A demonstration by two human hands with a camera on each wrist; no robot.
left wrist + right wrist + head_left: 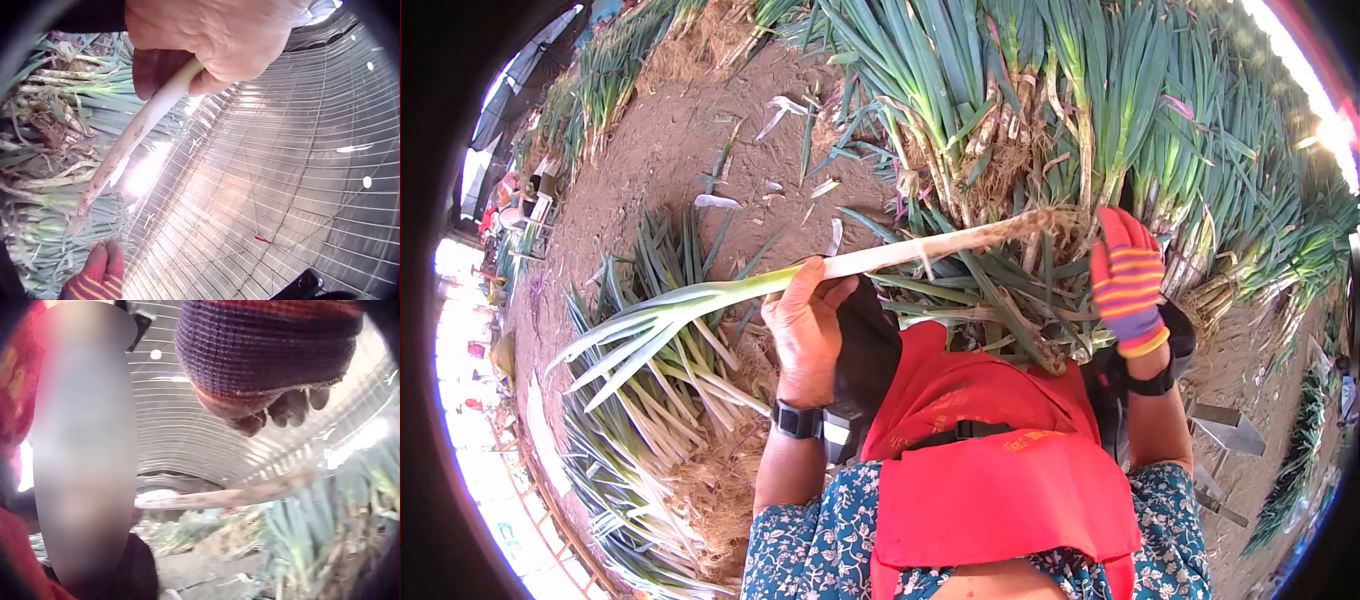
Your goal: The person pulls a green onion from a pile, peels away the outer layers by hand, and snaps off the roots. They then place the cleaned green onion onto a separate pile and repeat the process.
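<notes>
My bare left hand [805, 325] grips a long green onion [900, 252] around its shank, just below where the leaves spread. Its leafy end points left, and its soil-stained root end points right. In the left wrist view, the thumb and fingers of the left hand [209, 40] close round the pale green onion [134, 131]. My right hand [1128, 280], in a red, yellow and purple striped glove, is beside the roots with its fingers loosely bent. The right wrist view shows this gloved hand [269, 356] apart from the onion [237, 497], holding nothing.
Upright bunches of green onions [1120, 90] stand thickly ahead and to the right. A pile of onions [650, 400] lies at the left with its roots toward me. Loose onions [1000, 290] lie in front of my red apron [1000, 490]. A metal stool part [1228, 428] shows at right.
</notes>
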